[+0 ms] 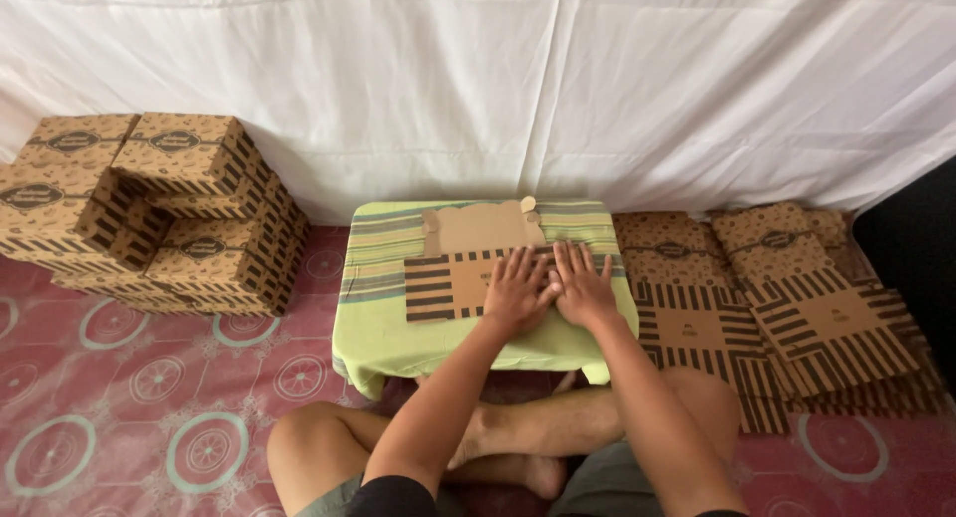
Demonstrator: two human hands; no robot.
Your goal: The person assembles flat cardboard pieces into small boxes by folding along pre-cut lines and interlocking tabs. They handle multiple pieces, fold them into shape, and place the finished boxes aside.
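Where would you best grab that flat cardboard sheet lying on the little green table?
Probably by its left edge, coming from the left. The flat cardboard sheet lies flush on the small table; the left hand and right hand press flat on its right part, leaving the left edge bare.

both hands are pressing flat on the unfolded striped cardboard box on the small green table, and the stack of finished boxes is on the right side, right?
Not quite. The head view shows the stack of finished brown cardboard boxes on the left side; flat box blanks lie on the right. The rest holds: the left hand and right hand press flat on the unfolded striped cardboard box on the small green-clothed table.
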